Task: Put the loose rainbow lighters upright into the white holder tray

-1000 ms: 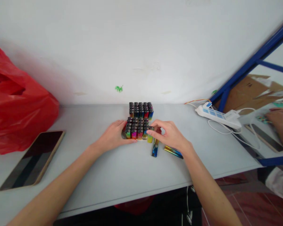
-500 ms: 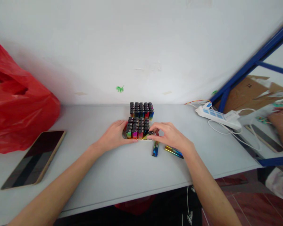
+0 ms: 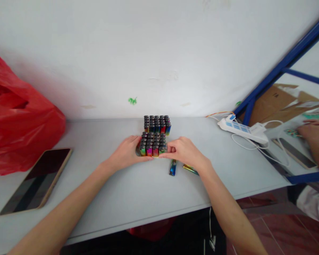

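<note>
A block of upright lighters [image 3: 152, 144] with black tops and shiny coloured bodies stands in rows on the grey table. My left hand [image 3: 126, 152] grips the block's left side, its thumb along the front. On the right, my right hand [image 3: 182, 150] presses its thumb to the front right corner lighter, its curled fingers against the side. A second block of upright lighters [image 3: 157, 124] stands just behind. One loose blue-gold lighter [image 3: 172, 167] lies near my right hand. Another gold-blue lighter [image 3: 190, 169] is partly hidden under my right wrist.
A phone [image 3: 37, 182] and a red plastic bag [image 3: 23, 124] are on the left. At the right are a white power strip [image 3: 241, 131] with cables and a blue metal frame [image 3: 268, 81]. Beyond it, another person's hands [image 3: 312, 131] show near a second phone.
The lighter that my right hand held at the block's right front corner now stands in the front row. My right hand has moved in against the block. The whole view has shifted slightly.
</note>
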{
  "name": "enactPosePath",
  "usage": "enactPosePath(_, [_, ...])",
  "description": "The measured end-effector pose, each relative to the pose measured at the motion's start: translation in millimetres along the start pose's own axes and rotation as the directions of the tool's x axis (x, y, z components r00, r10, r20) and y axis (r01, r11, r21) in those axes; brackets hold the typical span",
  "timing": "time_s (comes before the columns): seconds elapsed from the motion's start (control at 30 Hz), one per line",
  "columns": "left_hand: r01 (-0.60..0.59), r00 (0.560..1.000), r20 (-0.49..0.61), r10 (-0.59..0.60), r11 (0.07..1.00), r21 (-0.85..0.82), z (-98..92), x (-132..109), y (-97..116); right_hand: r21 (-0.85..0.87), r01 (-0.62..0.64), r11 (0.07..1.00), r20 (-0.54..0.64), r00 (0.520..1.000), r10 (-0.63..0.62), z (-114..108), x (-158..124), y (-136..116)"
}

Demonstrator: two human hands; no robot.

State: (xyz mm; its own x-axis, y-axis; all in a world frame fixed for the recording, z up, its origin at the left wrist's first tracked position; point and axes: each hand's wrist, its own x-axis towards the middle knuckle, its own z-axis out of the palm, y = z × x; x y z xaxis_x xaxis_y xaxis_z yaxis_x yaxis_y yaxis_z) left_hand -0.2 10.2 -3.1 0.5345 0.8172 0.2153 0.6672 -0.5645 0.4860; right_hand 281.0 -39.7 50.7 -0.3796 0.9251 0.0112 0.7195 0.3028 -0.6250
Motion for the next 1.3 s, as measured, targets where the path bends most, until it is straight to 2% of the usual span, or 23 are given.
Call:
enactPosePath(0.1, [0.026,1.0,0.006,-0.026,1.0,-0.004,-1.8,0.2,2.3,0.133,-0.036,0.99,0.012,0.999,0.035,-17.0,-15.1,7.9])
enactPosePath(0.17, [0.028,0.999,0.017,-0.028,1.0,-0.009,-2.9,0.4,3.6,0.199,-0.013,0.98,-0.141,0.989,0.041,-29.6,-36.3,15.7])
enactPosePath(0.23, [0.021,1.0,0.021,-0.021,1.0,-0.019,-3.7,0.6,4.0,0.148,-0.051,0.988,-0.252,0.964,0.087,-35.6,-63.9,23.3])
enactPosePath(0.3, [0.016,1.0,0.024,-0.016,1.0,-0.027,-3.8,0.8,3.3,0.067,-0.12,0.99,-0.265,0.955,0.134,-31.1,-93.0,30.0])
enactPosePath(0.43, [0.016,0.999,0.036,-0.015,1.0,-0.019,-2.8,1.3,0.9,-0.032,-0.191,0.981,-0.297,0.939,0.173,-2.6,-137.4,42.5])
enactPosePath(0.5, [0.021,0.999,0.041,-0.02,1.0,-0.014,-3.2,1.6,0.7,-0.027,-0.207,0.978,-0.319,0.929,0.188,9.6,-148.4,48.2])
enactPosePath(0.6, [0.021,0.998,0.059,-0.02,0.999,-0.025,-7.0,2.1,1.8,0.048,-0.225,0.973,-0.346,0.91,0.227,16.3,-152.2,54.7])
enactPosePath(0.73, [0.016,0.996,0.087,-0.01,0.998,-0.062,-16.1,2.4,1.1,0.378,-0.204,0.903,-0.384,0.853,0.353,12.2,-138.7,56.8])
enactPosePath(0.83, [0.011,0.996,0.088,-0.005,0.997,-0.073,-20.6,2.3,-2.1,0.639,-0.066,0.766,-0.418,0.806,0.418,6.4,-113.6,49.9])
enactPosePath(0.93, [0.004,0.997,0.071,0.002,0.997,-0.082,-20.8,1.9,-4.6,0.749,0.093,0.656,-0.463,0.781,0.419,-2.9,-75.5,34.3])
enactPosePath(1.03, [-0.007,0.998,0.055,0.012,0.996,-0.092,-19.8,1.3,-4.6,0.828,0.13,0.545,-0.348,0.881,0.319,-13.6,-30.9,16.1])
enactPosePath(1.1, [-0.017,0.998,0.054,0.022,0.995,-0.1,-19.6,0.7,-3.9,0.866,0.086,0.493,-0.232,0.942,0.243,-17.2,-3.1,7.3])
enactPosePath(1.2, [-0.02,0.998,0.06,0.027,0.994,-0.104,-19.8,-0.2,-3.3,0.831,0.023,0.555,-0.156,0.969,0.194,-11.8,27.1,3.7])
enactPosePath(1.3, [-0.005,0.997,0.076,0.013,0.994,-0.112,-19.9,-0.9,-3.4,0.778,-0.024,0.628,-0.162,0.958,0.238,4.5,37.9,8.7])
